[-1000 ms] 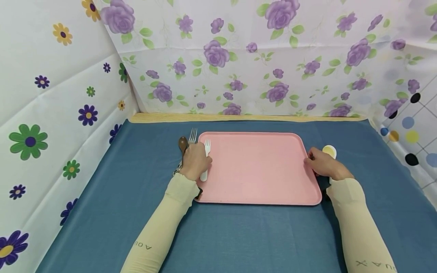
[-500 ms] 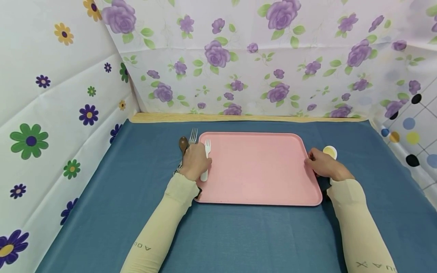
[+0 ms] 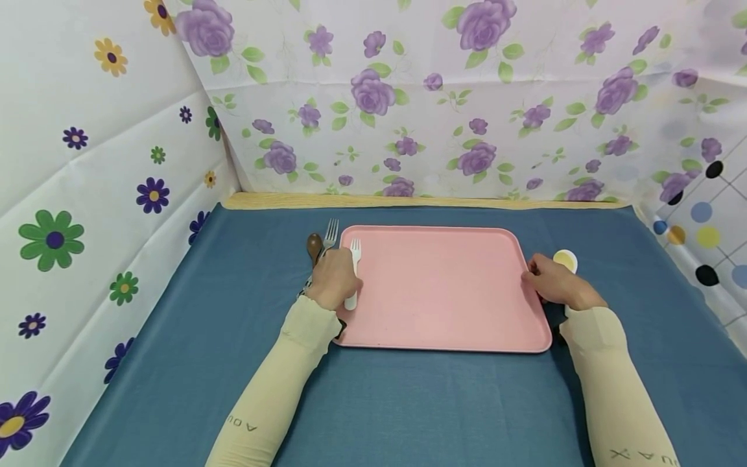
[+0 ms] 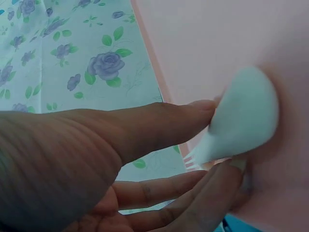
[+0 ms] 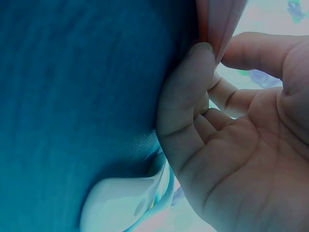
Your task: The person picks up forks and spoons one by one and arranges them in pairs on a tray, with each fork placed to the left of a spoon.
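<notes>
A pink rectangular tray [image 3: 432, 292] lies on the blue cloth. At its left edge my left hand [image 3: 334, 279] pinches a white fork [image 3: 355, 250] between thumb and fingers; the left wrist view shows the fork's broad handle end [image 4: 248, 113] at the thumb tip. Just beyond this hand lie a metal fork [image 3: 331, 232] and a brown spoon [image 3: 314, 246], their handles partly hidden by it. My right hand [image 3: 557, 282] grips the tray's right rim, thumb above and fingers curled underneath, as the right wrist view shows at the tray edge [image 5: 224, 21].
Beside the right hand lies a white utensil with a round, yellow-centred head [image 3: 565, 261]; its handle [image 5: 116, 203] shows in the right wrist view. Blue cloth [image 3: 443, 408] spreads in front of the tray. Flower-printed sheets [image 3: 432, 130] stand behind and at the left.
</notes>
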Demonstrator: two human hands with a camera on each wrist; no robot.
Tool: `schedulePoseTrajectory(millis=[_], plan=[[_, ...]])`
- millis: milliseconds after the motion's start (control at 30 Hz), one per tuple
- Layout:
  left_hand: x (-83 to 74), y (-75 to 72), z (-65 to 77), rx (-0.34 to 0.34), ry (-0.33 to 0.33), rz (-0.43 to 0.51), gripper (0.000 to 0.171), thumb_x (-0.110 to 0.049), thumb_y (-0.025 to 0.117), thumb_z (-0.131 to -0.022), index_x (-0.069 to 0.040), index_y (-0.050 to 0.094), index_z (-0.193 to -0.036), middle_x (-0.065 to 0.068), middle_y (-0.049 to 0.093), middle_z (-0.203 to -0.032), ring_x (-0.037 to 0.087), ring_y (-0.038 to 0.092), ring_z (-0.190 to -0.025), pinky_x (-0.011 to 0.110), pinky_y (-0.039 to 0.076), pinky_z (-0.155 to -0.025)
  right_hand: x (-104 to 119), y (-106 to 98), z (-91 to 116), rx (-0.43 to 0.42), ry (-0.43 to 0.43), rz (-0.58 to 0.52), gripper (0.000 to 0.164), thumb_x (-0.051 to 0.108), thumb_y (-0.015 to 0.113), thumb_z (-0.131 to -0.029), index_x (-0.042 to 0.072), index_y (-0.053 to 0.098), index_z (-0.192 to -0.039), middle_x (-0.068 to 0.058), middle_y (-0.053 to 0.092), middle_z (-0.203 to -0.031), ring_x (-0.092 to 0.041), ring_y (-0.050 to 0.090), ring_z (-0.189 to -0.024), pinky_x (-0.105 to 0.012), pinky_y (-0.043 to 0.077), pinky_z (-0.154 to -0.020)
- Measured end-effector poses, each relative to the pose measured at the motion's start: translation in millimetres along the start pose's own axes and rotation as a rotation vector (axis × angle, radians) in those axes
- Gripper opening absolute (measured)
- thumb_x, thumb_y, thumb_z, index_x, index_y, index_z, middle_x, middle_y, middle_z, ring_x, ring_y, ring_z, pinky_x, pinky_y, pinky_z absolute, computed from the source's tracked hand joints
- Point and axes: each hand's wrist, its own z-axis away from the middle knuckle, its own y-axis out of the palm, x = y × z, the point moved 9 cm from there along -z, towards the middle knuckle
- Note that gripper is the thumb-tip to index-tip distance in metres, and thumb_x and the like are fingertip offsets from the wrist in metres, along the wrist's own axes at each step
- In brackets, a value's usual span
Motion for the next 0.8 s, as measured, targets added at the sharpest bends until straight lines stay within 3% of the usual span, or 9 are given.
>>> schedulePoseTrajectory(millis=[300,800], plan=[[-2.7,2.3,1.7,0.023,0.001,0.015,0.007,-0.003,0.070,-0.079,0.001,0.064,-0.081,0.012,0.057,-0.063,0.022,0.055,-0.054,0.030,0.042,-0.044,-1.1,0.2,-0.1,0.002,0.002,0.012,0.025,0.021,0.044,-0.100,-0.003,0.043,-0.109,-0.013,0.052,-0.083,-0.021,0.054,-0.069,-0.034,0.045,-0.062],[-4.7,3.5,-1.0,-0.001,0.033,0.027,0.011,-0.006,0.070,-0.081,0.003,0.063,-0.084,0.012,0.057,-0.063,0.022,0.055,-0.050,0.027,0.041,-0.040,-0.3,-0.2,0.5,0.000,0.009,-0.001,0.024,0.020,0.044,-0.100,-0.003,0.043,-0.108,-0.013,0.051,-0.082,-0.021,0.054,-0.068,-0.034,0.046,-0.061]])
